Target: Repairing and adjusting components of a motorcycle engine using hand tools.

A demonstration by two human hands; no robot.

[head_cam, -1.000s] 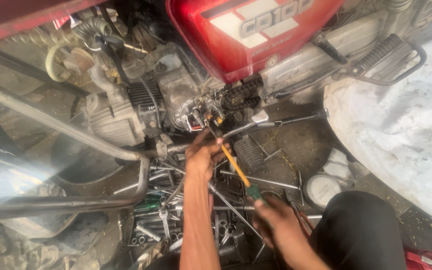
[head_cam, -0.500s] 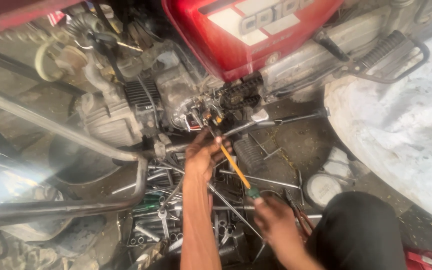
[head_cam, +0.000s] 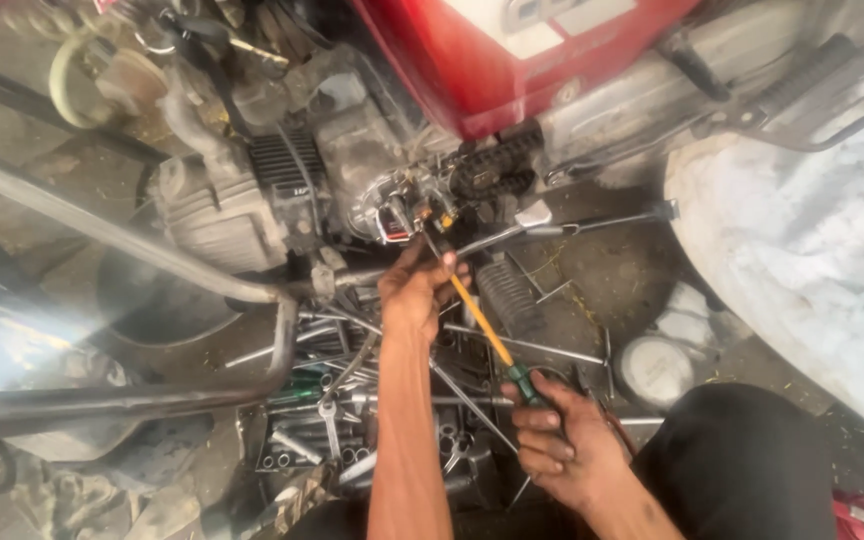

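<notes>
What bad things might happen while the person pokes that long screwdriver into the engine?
The screwdriver is long and slanted, so its tip might slip off the engine part and jab the left hand steadying it. The right hand works just above loose tools, which it could scrape or scatter.

Two bare hands are in view, the left hand (head_cam: 414,292) and the right hand (head_cam: 559,447). One yellow-shafted screwdriver (head_cam: 487,336) shows. One engine (head_cam: 282,180), one red tank (head_cam: 512,50). The loose wrenches and sockets (head_cam: 337,425) are too heaped to count.
</notes>
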